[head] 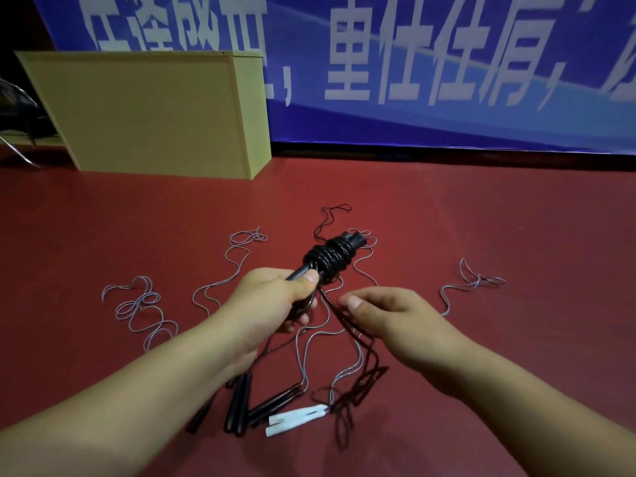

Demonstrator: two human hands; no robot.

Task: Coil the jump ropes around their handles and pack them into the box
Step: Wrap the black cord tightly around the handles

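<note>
My left hand (275, 301) grips a pair of black jump rope handles (351, 241) that point up and away, with black rope coiled (327, 261) thickly round their upper part. Loose black rope (358, 342) trails down from the coil, and my right hand (389, 315) pinches it between thumb and fingers just right of my left hand. On the red floor below lie several black handles (241, 401) and two white handles (296, 416), with thin grey ropes (144, 304) spread out in loops. The tan cardboard box (155, 111) stands at the back left.
A blue banner (447, 80) with white characters runs along the back. Grey rope loops (471, 280) also lie on the red floor (516, 218) to the right. Dark metal objects (17, 108) show at the far left edge behind the box.
</note>
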